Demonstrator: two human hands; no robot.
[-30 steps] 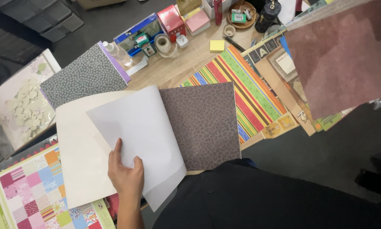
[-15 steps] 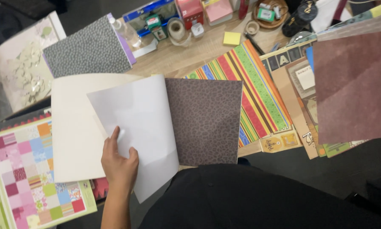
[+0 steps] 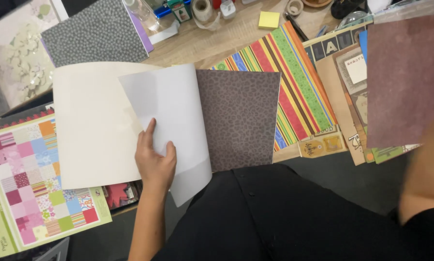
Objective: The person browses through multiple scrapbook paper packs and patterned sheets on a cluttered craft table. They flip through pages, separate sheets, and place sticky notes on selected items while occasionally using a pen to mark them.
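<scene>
My left hand (image 3: 155, 157) lies flat with fingers apart on a white page (image 3: 171, 106) of an open paper pad. That page curls over a cream page (image 3: 91, 125) on its left. To its right the pad shows a brown animal-print page (image 3: 238, 118). A maroon paper sheet (image 3: 405, 77) hangs close to the camera at the right. My blurred right forearm (image 3: 427, 164) rises toward it, and the hand itself is hidden behind the sheet.
A striped multicolour sheet (image 3: 294, 82) and tan printed papers (image 3: 340, 106) lie under the pad on the wooden table (image 3: 192, 46). A patchwork paper pack (image 3: 38, 179) sits at left. A grey dotted sheet (image 3: 93, 34), a yellow sticky-note block (image 3: 268, 20) and tape rolls are behind.
My left hand stays on the white page, which has swung a little further left over the cream page. The maroon sheet stays held up at the right.
</scene>
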